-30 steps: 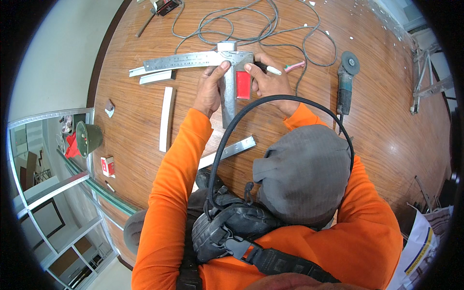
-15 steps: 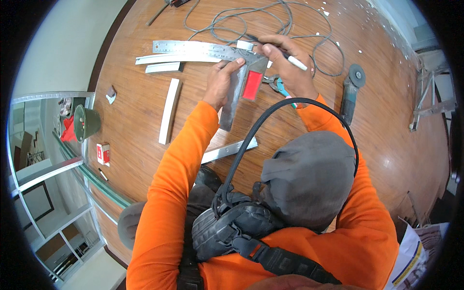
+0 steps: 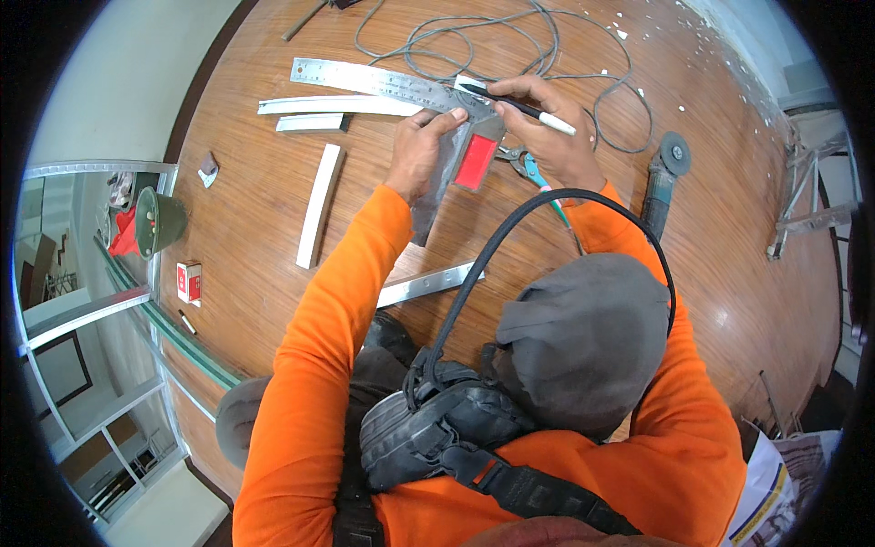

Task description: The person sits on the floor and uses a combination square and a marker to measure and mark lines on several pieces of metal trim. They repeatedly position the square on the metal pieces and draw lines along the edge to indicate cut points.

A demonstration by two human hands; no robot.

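Observation:
My left hand (image 3: 421,150) is closed round a grey metal channel (image 3: 433,205), its thumb pressing a square onto it. The square has a steel ruler blade (image 3: 365,78) reaching out to the left and a grey handle with a red panel (image 3: 477,159). Between the fingers of my right hand (image 3: 553,132) is a black-and-white marker (image 3: 533,111). Its tip touches or hovers just over the channel's pale far end (image 3: 470,84), beside the blade; which of the two I cannot tell. Teal-handled locking pliers (image 3: 531,169) lie on the floor, partly behind my right wrist.
White metal strips (image 3: 321,205) lie left of my hands, and another channel (image 3: 428,285) lies near my foot. An angle grinder (image 3: 665,178) rests at the right. A grey cable (image 3: 510,36) coils beyond. At the left stand a green bucket (image 3: 164,223) and a red-and-white box (image 3: 189,283).
The square's blade has tilted, its left end rising away from the white strip below. The marker's tip has come down to the channel's far end. Both hands keep their hold.

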